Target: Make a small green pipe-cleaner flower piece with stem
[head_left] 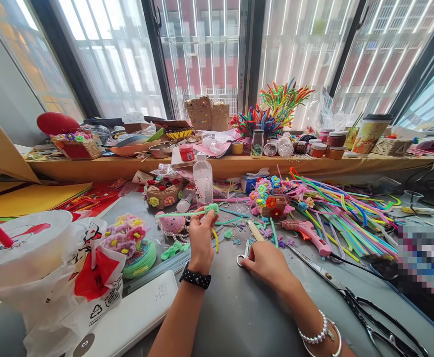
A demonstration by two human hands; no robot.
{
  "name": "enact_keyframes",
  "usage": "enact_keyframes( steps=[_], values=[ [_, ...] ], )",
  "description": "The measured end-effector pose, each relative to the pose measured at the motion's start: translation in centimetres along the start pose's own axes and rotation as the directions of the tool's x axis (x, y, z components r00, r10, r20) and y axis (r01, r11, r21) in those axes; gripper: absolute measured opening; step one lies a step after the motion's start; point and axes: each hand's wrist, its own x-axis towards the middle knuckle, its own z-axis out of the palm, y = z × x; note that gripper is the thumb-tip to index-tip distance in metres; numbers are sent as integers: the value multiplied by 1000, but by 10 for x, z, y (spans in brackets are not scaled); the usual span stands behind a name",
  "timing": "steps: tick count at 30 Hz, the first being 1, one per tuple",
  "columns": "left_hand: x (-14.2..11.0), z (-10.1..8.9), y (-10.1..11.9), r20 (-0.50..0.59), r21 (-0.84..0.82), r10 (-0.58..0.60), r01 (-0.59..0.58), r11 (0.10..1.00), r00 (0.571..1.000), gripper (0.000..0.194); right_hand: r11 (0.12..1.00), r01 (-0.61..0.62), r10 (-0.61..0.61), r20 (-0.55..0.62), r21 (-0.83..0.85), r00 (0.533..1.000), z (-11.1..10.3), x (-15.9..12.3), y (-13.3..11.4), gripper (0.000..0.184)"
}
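My left hand (pixel 201 243) is raised over the middle of the table, its fingers pinched on a light green pipe-cleaner flower (pixel 211 208). A straight green stem sticks out from it to the left. Lower and to the right, my right hand (pixel 271 260) has its thumb and fingers closed at the handle of small white-handled scissors (pixel 243 258), low over the grey tabletop. Just beyond those fingers lies a cream-coloured stick-like tool (pixel 254 231). Green pipe-cleaner pieces (pixel 175 251) rest left of my left wrist.
A pink glue gun (pixel 308 234) and large black-handled scissors (pixel 345 292) lie on the right, near many loose pipe cleaners (pixel 351 213). A water bottle (pixel 202 179) stands behind my left hand. On the left are a white power bank (pixel 135 312) and a bagged drink cup (pixel 27 248).
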Motion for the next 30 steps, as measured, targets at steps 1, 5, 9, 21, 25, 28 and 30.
enact_keyframes(
  steps=[1, 5, 9, 21, 25, 28, 30],
  values=[
    [0, 0, 0, 2, 1, -3, 3, 1000, 1000, 19, 1000, -10, 10, 4, -15, 1000, 0, -1, -1, 19],
    [0, 0, -1, 37, -25, -5, 6, 1000, 999, 20, 999, -28, 29, 31, -20, 999, 0, -2, -5, 12],
    [0, -1, -1, 59, -35, -8, 10, 999, 998, 21, 1000, 21, -21, 55, -16, 998, 0, -4, -3, 12],
    [-4, 3, 2, 104, 30, -25, 22, 999, 994, 22, 968, 31, -13, -72, 249, 997, 0, 14, 13, 16],
    [-6, 4, 1, 120, 69, -29, 21, 997, 992, 25, 902, 76, 10, -197, 426, 980, 1, 17, 13, 17],
    [-7, 4, -1, 132, 102, -20, 7, 995, 991, 24, 817, 127, 48, -285, 563, 957, -1, 15, 12, 30],
    [-8, 5, -1, 171, 137, -39, 15, 990, 985, 23, 731, 175, 64, -322, 659, 945, -3, 14, 12, 37]
  ],
)
